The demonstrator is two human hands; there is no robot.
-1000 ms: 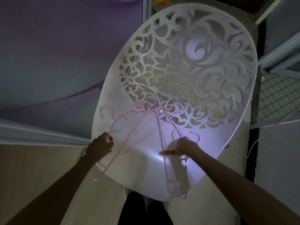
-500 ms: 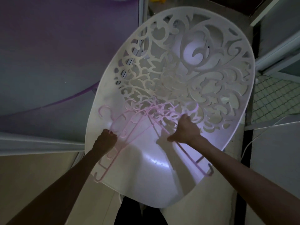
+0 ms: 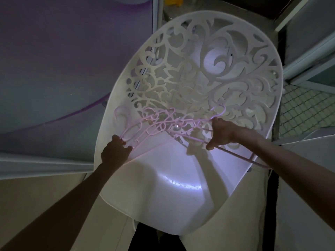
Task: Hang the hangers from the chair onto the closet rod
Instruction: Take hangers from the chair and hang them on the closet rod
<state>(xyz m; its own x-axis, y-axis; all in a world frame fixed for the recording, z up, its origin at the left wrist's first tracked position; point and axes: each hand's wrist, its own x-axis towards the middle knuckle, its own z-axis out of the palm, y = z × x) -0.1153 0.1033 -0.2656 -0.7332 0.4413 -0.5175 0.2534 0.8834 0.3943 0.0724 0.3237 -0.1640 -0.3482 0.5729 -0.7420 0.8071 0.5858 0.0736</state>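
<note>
A white plastic chair (image 3: 181,178) with a cut-out floral backrest is seen from above in dim light. Several pink hangers (image 3: 159,125) are spread over the seat, near the place where the seat meets the backrest, and they overlap each other in the middle. One group of the hangers is gripped by the left hand (image 3: 115,151) at the left side of the seat, with the fingers curled round the thin pink bars. Another hanger (image 3: 235,153) is held by the right hand (image 3: 222,133), with the fingers closed round it just below its hook; its long bar runs out to the right edge of the chair. A purple and grey wall (image 3: 54,60) is seen at the left. A wire mesh panel (image 3: 304,105) is seen at the right.
</note>
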